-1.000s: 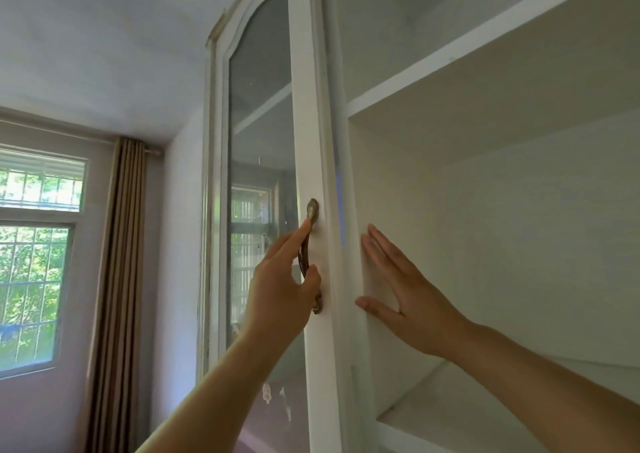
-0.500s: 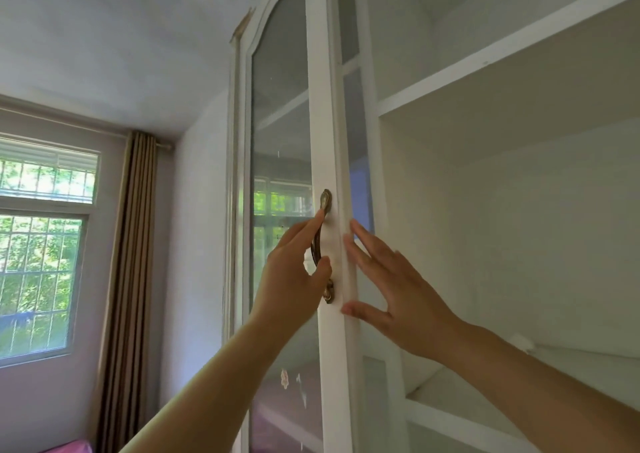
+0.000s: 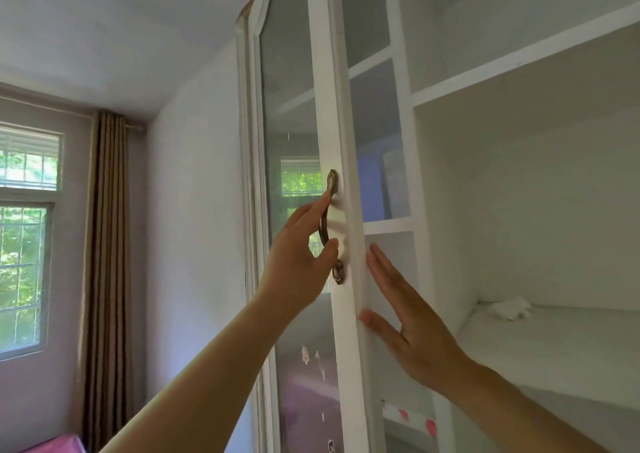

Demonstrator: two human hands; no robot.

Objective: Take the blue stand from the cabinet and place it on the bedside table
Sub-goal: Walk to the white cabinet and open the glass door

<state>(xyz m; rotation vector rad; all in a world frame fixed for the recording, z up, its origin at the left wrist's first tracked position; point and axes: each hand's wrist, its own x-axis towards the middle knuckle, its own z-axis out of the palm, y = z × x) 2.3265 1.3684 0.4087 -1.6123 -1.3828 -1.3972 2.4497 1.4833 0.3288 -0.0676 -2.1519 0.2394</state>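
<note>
A tall white cabinet has a glass door (image 3: 327,99) standing partly open. My left hand (image 3: 298,262) grips the door's bronze handle (image 3: 332,180), thumb under it and index finger along it. Flat and open, my right hand (image 3: 408,317) presses on the inner edge of the door's frame. Through the gap behind the door, a blurred blue shape (image 3: 370,179) shows on a shelf in the left compartment. I cannot tell whether it is the blue stand. The bedside table is out of view.
The right compartment is open, with a white shelf (image 3: 561,355) holding a small crumpled white thing (image 3: 510,307). A barred window (image 3: 24,272) and a brown curtain (image 3: 107,262) are on the far left wall. Something pink (image 3: 65,445) lies at the bottom left.
The door has swung further out from the cabinet and the gap beside it has widened, showing the left compartment. My right hand has slid from the inner wall onto the door's edge.
</note>
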